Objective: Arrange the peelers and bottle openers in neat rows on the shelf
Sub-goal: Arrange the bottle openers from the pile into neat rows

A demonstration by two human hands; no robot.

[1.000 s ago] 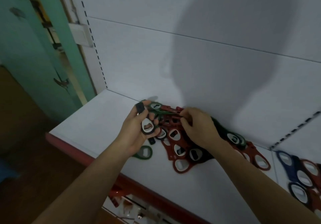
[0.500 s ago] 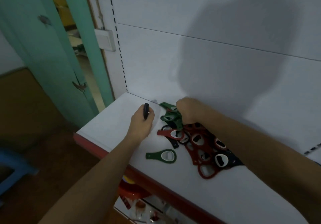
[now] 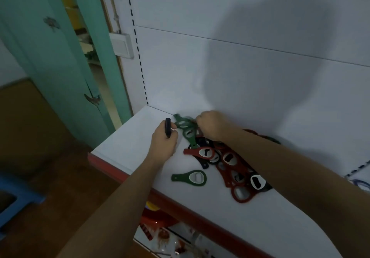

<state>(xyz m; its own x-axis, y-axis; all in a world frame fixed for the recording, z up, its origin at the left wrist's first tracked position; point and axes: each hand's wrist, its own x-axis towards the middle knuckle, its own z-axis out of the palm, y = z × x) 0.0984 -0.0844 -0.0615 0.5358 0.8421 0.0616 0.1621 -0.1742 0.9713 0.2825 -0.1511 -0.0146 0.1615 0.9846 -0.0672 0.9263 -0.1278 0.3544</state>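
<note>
Shelf (image 3: 124,149): white board with a red front edge, set against a white back panel (image 3: 200,67) that carries a large shadow.

Left hand (image 3: 164,143): over the shelf's left part, fingers curled tight round a black handle (image 3: 167,127), whose end sticks up out of the fist. Whether it belongs to a peeler or an opener cannot be told.

Right hand (image 3: 212,125): far side, close to the back panel, fingers curled onto a cluster of green bottle openers (image 3: 187,127). These are blurred and fan out to the left, just beside the left hand.

Lone green bottle opener (image 3: 190,178): flat on the shelf, near side, apart from the rest, handle pointing left.

Red bottle opener (image 3: 202,152): flat, handle to the left, at the left fringe of the heap.

Heap of red and black bottle openers (image 3: 236,169): overlapping, partly under the right forearm.

Blue items (image 3: 360,183): at the right edge, too cut off to name.

Surroundings: teal door (image 3: 40,57) and white switch box (image 3: 122,45) on the left; blue stool (image 3: 16,197) on the floor, near left.
</note>
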